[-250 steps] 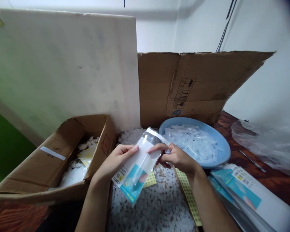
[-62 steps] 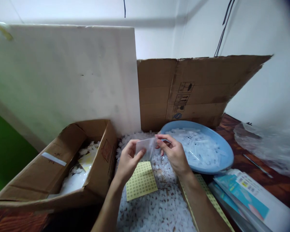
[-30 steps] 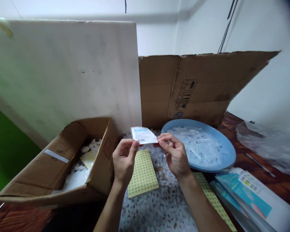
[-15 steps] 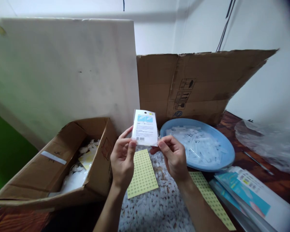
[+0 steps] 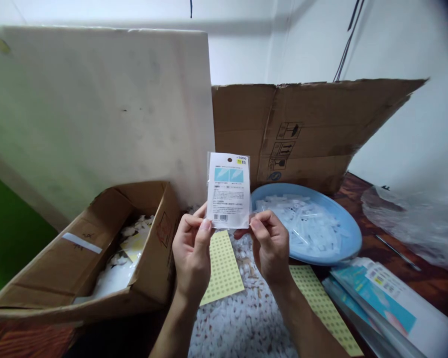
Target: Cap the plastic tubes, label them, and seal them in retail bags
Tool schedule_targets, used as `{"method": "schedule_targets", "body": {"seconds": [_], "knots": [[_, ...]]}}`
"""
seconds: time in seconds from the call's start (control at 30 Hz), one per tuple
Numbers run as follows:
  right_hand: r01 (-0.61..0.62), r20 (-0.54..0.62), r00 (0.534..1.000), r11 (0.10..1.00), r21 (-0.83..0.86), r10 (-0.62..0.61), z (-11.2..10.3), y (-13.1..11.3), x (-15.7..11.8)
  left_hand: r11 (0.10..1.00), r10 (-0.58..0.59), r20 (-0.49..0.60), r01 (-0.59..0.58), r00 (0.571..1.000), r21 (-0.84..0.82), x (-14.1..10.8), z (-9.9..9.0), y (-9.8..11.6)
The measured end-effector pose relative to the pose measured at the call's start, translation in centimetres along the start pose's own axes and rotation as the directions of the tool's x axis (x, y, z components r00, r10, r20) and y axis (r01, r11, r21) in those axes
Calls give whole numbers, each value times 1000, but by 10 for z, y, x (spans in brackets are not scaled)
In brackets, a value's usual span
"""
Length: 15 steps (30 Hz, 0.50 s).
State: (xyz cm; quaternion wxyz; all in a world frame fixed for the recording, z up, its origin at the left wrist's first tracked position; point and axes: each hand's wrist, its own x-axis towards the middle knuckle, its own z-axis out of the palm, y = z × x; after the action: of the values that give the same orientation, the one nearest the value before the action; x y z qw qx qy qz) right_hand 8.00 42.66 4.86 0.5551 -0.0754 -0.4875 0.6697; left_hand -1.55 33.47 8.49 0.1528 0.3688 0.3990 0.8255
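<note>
A small white printed card in a clear bag (image 5: 229, 191) is held upright in the middle, its face with two blue pictures and a barcode turned toward me. My left hand (image 5: 194, 248) pinches its lower left corner between thumb and fingers. At the lower right corner, my right hand (image 5: 269, 243) grips the bag's edge the same way. Below the hands, a yellow sheet of round dot stickers (image 5: 224, 266) lies on a speckled white surface (image 5: 242, 318). Another yellow dot sheet (image 5: 321, 303) is partly under my right forearm.
An open cardboard box (image 5: 153, 263) with white packets stands left. A blue basin (image 5: 353, 233) of small clear packets sits right, near flat blue-and-white packages (image 5: 395, 303), a thin metal rod (image 5: 397, 252) and crumpled clear plastic (image 5: 414, 223). Behind stand a white board (image 5: 108, 114) and cardboard (image 5: 242, 124).
The bagged card has been raised slightly and tilted more upright, so it looks larger and its print is clearer. Both hands still hold its lower corners.
</note>
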Motion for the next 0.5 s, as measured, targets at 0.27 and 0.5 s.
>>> {"method": "schedule_targets", "body": {"seconds": [0.27, 0.5], "knots": [[82, 63, 995, 997, -8, -81, 4, -10, -2, 992, 122, -78, -120, 989, 32, -2, -1, -6], [131, 47, 990, 991, 8, -131, 4, -18, 0, 960, 256, -8, -254, 967, 120, -7, 0, 1]]}}
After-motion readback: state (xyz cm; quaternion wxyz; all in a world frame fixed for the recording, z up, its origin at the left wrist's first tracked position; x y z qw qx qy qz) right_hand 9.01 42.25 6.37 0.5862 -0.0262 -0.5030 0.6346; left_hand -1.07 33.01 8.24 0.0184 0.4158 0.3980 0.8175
